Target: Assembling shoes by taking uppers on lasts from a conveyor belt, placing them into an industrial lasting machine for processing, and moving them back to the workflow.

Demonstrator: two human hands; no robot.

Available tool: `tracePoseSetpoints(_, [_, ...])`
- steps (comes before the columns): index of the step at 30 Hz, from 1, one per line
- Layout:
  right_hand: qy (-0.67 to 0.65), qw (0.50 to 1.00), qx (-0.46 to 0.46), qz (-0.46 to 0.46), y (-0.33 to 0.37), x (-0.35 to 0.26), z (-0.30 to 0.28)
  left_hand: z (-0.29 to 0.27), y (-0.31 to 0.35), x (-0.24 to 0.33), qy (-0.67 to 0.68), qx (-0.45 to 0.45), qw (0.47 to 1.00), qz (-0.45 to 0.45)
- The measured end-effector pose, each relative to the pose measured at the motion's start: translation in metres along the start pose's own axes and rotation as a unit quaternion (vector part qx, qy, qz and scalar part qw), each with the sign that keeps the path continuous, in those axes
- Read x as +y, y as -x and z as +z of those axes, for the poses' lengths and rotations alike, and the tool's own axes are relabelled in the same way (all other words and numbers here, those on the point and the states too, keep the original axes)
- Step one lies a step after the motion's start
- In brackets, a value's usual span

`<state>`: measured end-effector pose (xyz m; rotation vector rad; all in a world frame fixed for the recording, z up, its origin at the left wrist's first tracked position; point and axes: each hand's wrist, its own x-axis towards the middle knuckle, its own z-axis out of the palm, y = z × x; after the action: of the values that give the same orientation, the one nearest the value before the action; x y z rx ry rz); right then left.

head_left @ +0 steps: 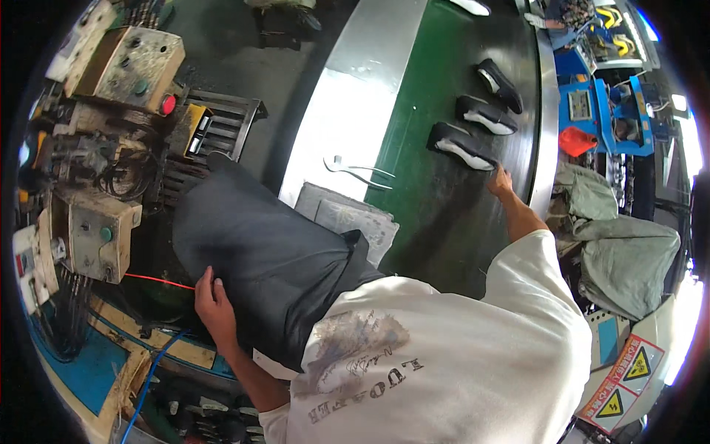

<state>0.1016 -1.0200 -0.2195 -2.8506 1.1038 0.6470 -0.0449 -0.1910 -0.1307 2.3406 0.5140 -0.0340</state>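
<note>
Nearest us, below the pale shirt, our left hand hangs beside the dark trousers, its fingers loosely bent and a little apart, with nothing seen in its grasp. A red cord ends close by its fingers in our view; we cannot tell whether they touch.

Farther out, our right hand reaches over the dark green belt, fingers bunched at the tip of the nearest black shoe. We cannot tell whether they pinch it or only meet it. That shoe lies on the belt ahead and to the left of the hand, its white part showing along one side.

To the left, a metal tool with two thin prongs lies by a grey slab. Beyond the first shoe sit a second black shoe and a third black shoe.
</note>
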Motion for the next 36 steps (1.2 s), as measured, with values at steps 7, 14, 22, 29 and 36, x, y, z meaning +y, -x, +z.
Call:
tracePoseSetpoints(7, [0.044,0.987,-0.045,-0.147,0.017,-0.125,-0.026,-0.021,0.002,0.034,-0.061,-0.015,0.998,0.001])
tracePoseSetpoints(14, [-0.317,0.936,-0.060,-0.138,0.069,-0.114,0.063,0.055,-0.067,0.102,0.123,-0.061,0.984,0.112])
tracePoseSetpoints(22, [-0.523,0.739,-0.382,-0.189,0.233,-0.263,0.007,0.115,-0.101,0.133,0.475,-0.169,0.864,0.022])
tracePoseSetpoints(29, [-0.234,0.658,-0.482,-0.529,0.382,-0.418,-0.043,0.025,-0.075,0.107,0.516,0.074,0.851,0.073])
tracePoseSetpoints(36, [-0.152,0.590,-0.223,-0.761,0.465,-0.486,-0.015,-0.082,0.010,0.031,0.546,0.088,0.819,0.155])
